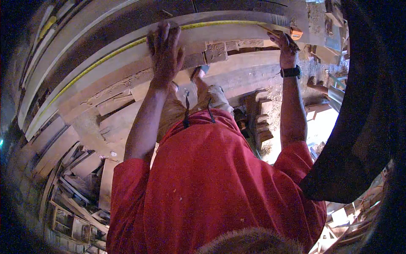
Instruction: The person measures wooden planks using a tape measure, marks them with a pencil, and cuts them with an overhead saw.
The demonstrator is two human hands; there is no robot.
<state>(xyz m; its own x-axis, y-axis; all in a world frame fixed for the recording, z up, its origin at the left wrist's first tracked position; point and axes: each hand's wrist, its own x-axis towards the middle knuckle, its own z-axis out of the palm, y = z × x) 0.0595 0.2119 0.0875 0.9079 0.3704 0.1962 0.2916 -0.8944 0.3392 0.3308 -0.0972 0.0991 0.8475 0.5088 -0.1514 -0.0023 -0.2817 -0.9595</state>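
My left hand [165,51] lies flat, fingers straight and slightly apart, across the yellow tape [220,23] on a long board [228,34]. My right hand [287,51] is bent around a slim, pencil-like stick [267,30], its tip beside the tape. Just beyond these fingers sits the orange tape case [296,33], the tape stretching from it along the board. Offcuts [86,165] lie jumbled off to my left.
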